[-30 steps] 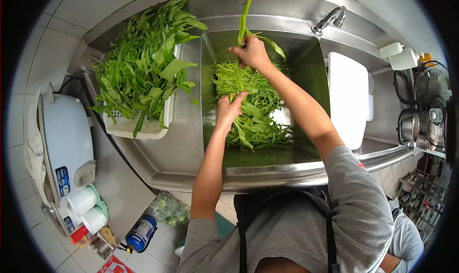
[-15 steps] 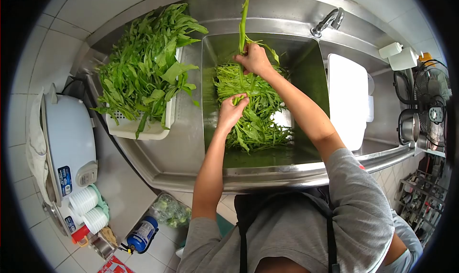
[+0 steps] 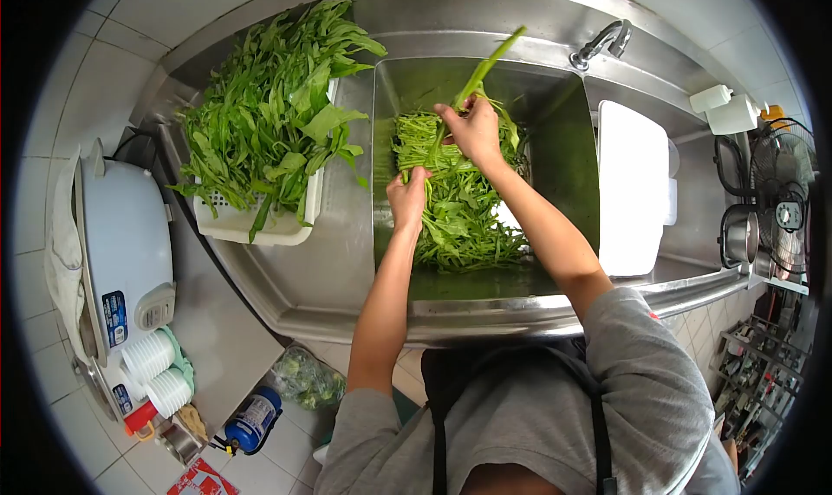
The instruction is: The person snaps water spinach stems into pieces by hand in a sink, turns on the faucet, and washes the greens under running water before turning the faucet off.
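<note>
My right hand (image 3: 474, 134) is closed around green leafy stalks, which look like water spinach (image 3: 490, 63); a thick stalk end juts up and right past the fingers. Lower and to the left, my left hand (image 3: 407, 198) pinches some of the same greens, its fingertips partly hidden. Both hands are above the middle sink basin (image 3: 562, 170), where a heap of cut stems and leaves (image 3: 459, 235) lies beneath them. On the left, a white perforated basket (image 3: 269, 228) is piled high with long leafy water spinach (image 3: 269, 122).
A curved faucet (image 3: 602, 42) rises behind the basin. To the right stands a white board or lid (image 3: 634, 187). Left of the sink are a large light-grey cooker (image 3: 130, 244) and stacked white cups (image 3: 156, 365). Below sit a blue cylinder (image 3: 253, 419) and a bag of greens (image 3: 305, 378).
My right hand has shifted down and right, and the stalk in it has tilted from upright to slanting right. My left hand has moved slightly left.
</note>
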Demonstrator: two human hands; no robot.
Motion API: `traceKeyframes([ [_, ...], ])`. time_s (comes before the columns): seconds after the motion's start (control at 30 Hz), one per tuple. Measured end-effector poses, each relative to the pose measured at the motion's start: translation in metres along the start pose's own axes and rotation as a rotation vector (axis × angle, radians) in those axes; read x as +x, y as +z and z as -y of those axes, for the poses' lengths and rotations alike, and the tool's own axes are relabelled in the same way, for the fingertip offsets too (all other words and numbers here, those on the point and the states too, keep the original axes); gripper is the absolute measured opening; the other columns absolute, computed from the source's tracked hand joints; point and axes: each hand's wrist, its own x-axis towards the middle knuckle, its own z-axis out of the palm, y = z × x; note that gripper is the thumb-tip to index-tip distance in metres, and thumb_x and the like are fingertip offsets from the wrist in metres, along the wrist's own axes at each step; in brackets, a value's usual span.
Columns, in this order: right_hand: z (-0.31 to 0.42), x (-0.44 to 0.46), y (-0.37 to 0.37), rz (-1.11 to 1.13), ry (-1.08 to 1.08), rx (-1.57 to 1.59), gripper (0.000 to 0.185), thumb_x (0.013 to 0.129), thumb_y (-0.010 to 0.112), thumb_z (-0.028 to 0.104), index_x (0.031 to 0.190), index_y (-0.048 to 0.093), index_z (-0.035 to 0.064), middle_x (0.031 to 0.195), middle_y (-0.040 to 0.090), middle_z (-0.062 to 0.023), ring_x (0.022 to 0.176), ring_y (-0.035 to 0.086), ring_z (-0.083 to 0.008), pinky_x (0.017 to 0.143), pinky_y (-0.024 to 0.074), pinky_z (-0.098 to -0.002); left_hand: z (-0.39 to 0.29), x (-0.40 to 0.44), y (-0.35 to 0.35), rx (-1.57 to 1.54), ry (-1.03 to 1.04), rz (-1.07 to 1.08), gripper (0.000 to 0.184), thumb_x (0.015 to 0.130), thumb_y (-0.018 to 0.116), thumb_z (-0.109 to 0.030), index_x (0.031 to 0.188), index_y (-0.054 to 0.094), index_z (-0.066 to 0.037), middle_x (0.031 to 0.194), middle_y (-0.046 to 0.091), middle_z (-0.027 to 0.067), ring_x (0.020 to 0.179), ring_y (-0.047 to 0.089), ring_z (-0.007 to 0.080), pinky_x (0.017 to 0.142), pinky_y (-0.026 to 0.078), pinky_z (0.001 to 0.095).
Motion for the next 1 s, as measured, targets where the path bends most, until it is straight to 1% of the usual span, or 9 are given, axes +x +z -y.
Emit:
traceKeyframes([
  [0.23,-0.105,-0.060,-0.076,-0.039,0.039,-0.175,0.043,0.068,0.070,0.032,0.081,0.057,-0.0067,0.068,0.060,-0.0180,0.058,0.062,-0.0241,0.053,0.0484,-0.0365,0.006,0.007,-0.010,0.588,0.263,0.022,0.037,0.082,0.054,-0.030,0.092,0.059,0.005,0.059,0.052,0.0032,0.051,0.045,0.0155,0.053,0.039,0.0333],
  [0.27,-0.129,-0.079,-0.088,0.150,0.110,-0.300,0.047,0.068,0.069,0.037,0.084,0.058,-0.0055,0.071,0.060,-0.0195,0.064,0.062,-0.0261,0.058,0.0487,-0.0372,0.009,0.009,-0.009,0.600,0.434,-0.050,0.042,0.084,0.053,-0.037,0.101,0.058,0.002,0.058,0.050,0.0024,0.051,0.044,0.0126,0.051,0.037,0.0299],
  [0.37,-0.167,-0.100,-0.115,0.762,0.361,-0.861,0.056,0.067,0.067,0.051,0.093,0.062,0.0015,0.086,0.062,-0.0222,0.078,0.061,-0.0313,0.071,0.0479,-0.0386,0.029,0.023,-0.001,0.534,0.197,0.033,0.051,0.086,0.049,-0.042,0.114,0.051,0.001,0.064,0.056,0.0084,0.058,0.053,0.0199,0.057,0.041,0.0365],
  [0.47,-0.134,-0.054,-0.147,0.437,0.286,-0.766,0.057,0.069,0.063,0.054,0.084,0.060,-0.0004,0.092,0.059,-0.0218,0.084,0.060,-0.0334,0.074,0.0477,-0.0404,-0.011,0.004,0.035,0.417,0.115,0.287,0.037,0.089,0.047,-0.034,0.104,0.055,-0.002,0.062,0.052,0.0012,0.053,0.041,0.0074,0.050,0.036,0.0225],
  [0.53,-0.091,-0.007,-0.169,-0.040,0.049,-0.884,0.042,0.074,0.060,0.041,0.082,0.057,-0.0006,0.085,0.058,-0.0227,0.080,0.059,-0.0339,0.069,0.0488,-0.0418,-0.026,0.004,0.065,0.369,0.125,0.428,0.034,0.089,0.047,-0.032,0.098,0.057,-0.001,0.066,0.055,0.0004,0.056,0.040,0.0063,0.054,0.036,0.0201],
  [0.7,-0.041,0.138,-0.239,-0.365,-0.507,-1.072,0.014,0.078,0.052,0.013,0.087,0.058,0.0038,0.098,0.056,-0.0132,0.092,0.054,-0.0289,0.073,0.0455,-0.0404,-0.061,0.005,0.146,0.388,0.103,0.639,0.036,0.089,0.047,-0.036,0.095,0.057,-0.002,0.072,0.055,0.0014,0.058,0.040,0.0079,0.057,0.037,0.0207],
  [0.8,-0.056,0.179,-0.264,-0.216,-0.593,-1.324,0.016,0.076,0.050,0.009,0.090,0.059,0.0066,0.104,0.053,-0.0079,0.102,0.048,-0.0231,0.082,0.0419,-0.0373,-0.069,0.010,0.181,0.354,0.063,0.760,0.044,0.087,0.046,-0.045,0.093,0.056,-0.002,0.069,0.050,0.0003,0.066,0.042,0.0100,0.064,0.036,0.0237],
  [0.93,-0.067,0.180,-0.283,0.160,-0.212,-1.469,0.027,0.075,0.049,0.008,0.101,0.054,0.0060,0.110,0.050,-0.0083,0.108,0.045,-0.0212,0.084,0.0408,-0.0377,-0.070,0.017,0.212,0.342,-0.019,0.896,0.033,0.083,0.059,-0.029,0.101,0.052,-0.001,0.081,0.051,0.0014,0.076,0.046,0.0113,0.073,0.037,0.0252],
  [1.0,-0.073,0.172,-0.285,-0.120,-0.495,-1.286,0.026,0.074,0.050,0.007,0.099,0.055,0.0056,0.112,0.049,-0.0075,0.108,0.045,-0.0208,0.084,0.0405,-0.0355,-0.069,0.016,0.226,0.309,-0.058,0.911,0.033,0.081,0.062,-0.020,0.105,0.050,-0.001,0.087,0.052,0.0023,0.083,0.048,0.0120,0.079,0.037,0.0258],
])
